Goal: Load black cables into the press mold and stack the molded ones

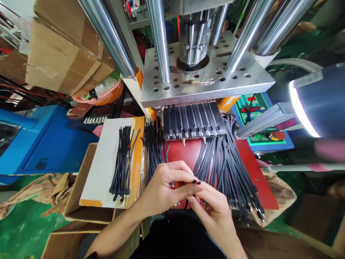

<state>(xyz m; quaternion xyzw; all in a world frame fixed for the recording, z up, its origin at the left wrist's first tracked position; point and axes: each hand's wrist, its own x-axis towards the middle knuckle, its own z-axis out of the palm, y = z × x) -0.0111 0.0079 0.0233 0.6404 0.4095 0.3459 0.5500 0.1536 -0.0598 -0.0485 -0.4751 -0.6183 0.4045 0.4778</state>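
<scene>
My left hand (165,185) and my right hand (214,203) meet in front of me, fingers pinched together. A small black piece (198,182) shows at their touching fingertips; most of it is hidden, and I cannot tell whether it is the end of a cable. Just beyond my right hand, a fanned pile of flat black cables (229,162) with metal-tipped ends lies on the red board (183,149). Another bunch of black cables (153,144) lies beyond my left hand. Farther ahead, a black slotted mould (194,120) holds several dark strips side by side.
A press plate (207,91) with steel columns stands above the mould. A bundle of black cables (122,162) lies on a white board (98,162) at left. Cardboard boxes (64,50) are at far left. At right are a control panel (258,118) and a lit lamp (304,109).
</scene>
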